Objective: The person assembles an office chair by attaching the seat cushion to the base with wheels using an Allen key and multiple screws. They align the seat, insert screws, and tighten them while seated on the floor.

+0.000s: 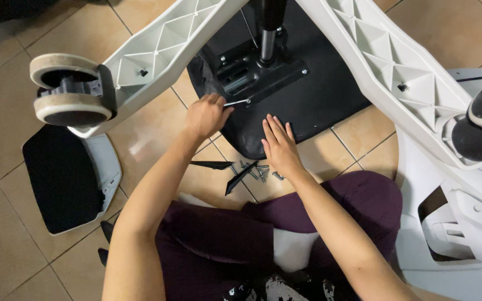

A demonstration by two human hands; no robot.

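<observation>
The person sat on the tan tiled floor [6,223] with an upturned office chair in front of the knees. The left hand [206,115] had its grip pinched around the short arm of a thin silver L-shaped hex key [236,102], whose tip reached to the edge of the black metal mounting plate [263,75] bolted to the underside of the black seat pan [313,106]. The key lay nearly level, as it would to turn a bolt set in from the side or at the plate's corner; the bolt itself was too small to make out.

The right hand [279,146] lay flat on the seat pan, fingers together and extended, palm down, gripping nothing. It looked to be bracing the seat so that it would not slide or rock on the tiles under the key's force.

The chrome-and-black gas cylinder [269,33] rose from the plate toward the camera, and the white ribbed plastic legs of the base [157,56] fanned out above, one ending in a white-rimmed twin caster [68,89]. A small heap of silver screws and bolts [258,171] and black plastic wrapping pieces [235,175] lay on the floor just below the right hand, close by for reaching. A black-padded armrest on a white bracket [65,178] lay at the left, and white moulded chair parts [453,223] at the right.
</observation>
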